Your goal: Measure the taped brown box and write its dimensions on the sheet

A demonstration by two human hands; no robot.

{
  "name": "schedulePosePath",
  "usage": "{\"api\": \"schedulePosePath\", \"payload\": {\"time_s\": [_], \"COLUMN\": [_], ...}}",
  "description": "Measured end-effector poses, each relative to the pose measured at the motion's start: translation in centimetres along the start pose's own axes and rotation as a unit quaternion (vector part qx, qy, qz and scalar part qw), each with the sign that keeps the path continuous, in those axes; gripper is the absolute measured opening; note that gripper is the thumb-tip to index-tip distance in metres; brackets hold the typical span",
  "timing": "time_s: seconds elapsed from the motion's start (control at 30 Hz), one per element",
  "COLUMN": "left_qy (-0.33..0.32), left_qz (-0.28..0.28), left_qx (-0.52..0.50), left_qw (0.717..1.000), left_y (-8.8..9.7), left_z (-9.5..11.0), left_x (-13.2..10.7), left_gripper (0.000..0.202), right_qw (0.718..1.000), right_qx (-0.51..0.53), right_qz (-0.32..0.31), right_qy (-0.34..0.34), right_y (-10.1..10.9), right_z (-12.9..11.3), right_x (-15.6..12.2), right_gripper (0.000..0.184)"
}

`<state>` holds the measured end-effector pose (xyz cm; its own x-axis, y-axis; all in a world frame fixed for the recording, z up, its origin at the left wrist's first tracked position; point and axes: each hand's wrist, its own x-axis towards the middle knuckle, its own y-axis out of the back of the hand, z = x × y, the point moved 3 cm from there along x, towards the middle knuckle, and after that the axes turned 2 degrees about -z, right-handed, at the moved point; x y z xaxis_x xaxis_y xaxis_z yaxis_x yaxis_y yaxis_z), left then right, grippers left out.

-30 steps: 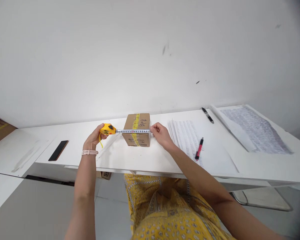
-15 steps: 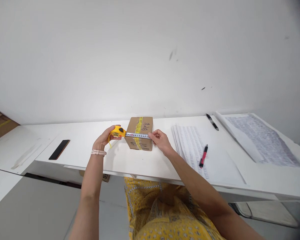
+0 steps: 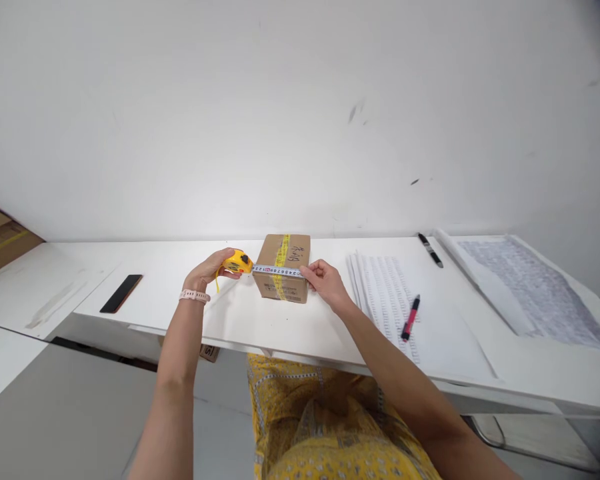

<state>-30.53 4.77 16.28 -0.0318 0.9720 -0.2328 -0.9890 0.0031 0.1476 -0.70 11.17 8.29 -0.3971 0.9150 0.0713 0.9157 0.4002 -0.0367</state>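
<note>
Both forearms stretch toward twelve o'clock. The left hand curls in a grip; the right hand, at its three o'clock, pinches.

Place: a small parcel or dispatch office, by the look of it, plain and workaday.
Bench: a long white bench runs along a bare, scuffed white wall.
Paperwork: printed lists fanned out, a bigger printed sheet further right, a red pen and a black pen beside them.
Goods: a taped cardboard box with a yellow tape measure stretched along it, and brown cartons at the far left.
Extras: a dark phone lying flat on the bench.
</note>
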Motion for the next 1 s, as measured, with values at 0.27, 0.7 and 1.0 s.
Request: {"api": "schedulePosePath", "payload": {"time_s": [0.27, 0.7, 1.0], "left_qy": [-0.086, -0.066, -0.110], "left_qz": [-0.071, -0.128, 0.012], "left_qx": [0.057, -0.265, -0.308], "left_qw": [0.992, 0.953, 0.945], "left_y": [-3.5, -17.4, -14.9], "left_z": [1.0, -8.9, -7.7], "left_x": [-4.3, -14.1, -13.0], "left_gripper": [0.062, 0.075, 0.067], "right_qw": [0.984, 0.943, 0.824], "right_qx": [-0.160, -0.221, -0.451], "right_qz": [-0.076, -0.193, -0.109], "right_qy": [-0.017, 0.154, 0.324], "right_y": [1.4, 1.3, -0.7], "right_z": [-2.5, -7.2, -0.8], "right_x": [-1.4, -3.2, 2.7], "right_gripper": [0.040, 0.035, 0.063]}}
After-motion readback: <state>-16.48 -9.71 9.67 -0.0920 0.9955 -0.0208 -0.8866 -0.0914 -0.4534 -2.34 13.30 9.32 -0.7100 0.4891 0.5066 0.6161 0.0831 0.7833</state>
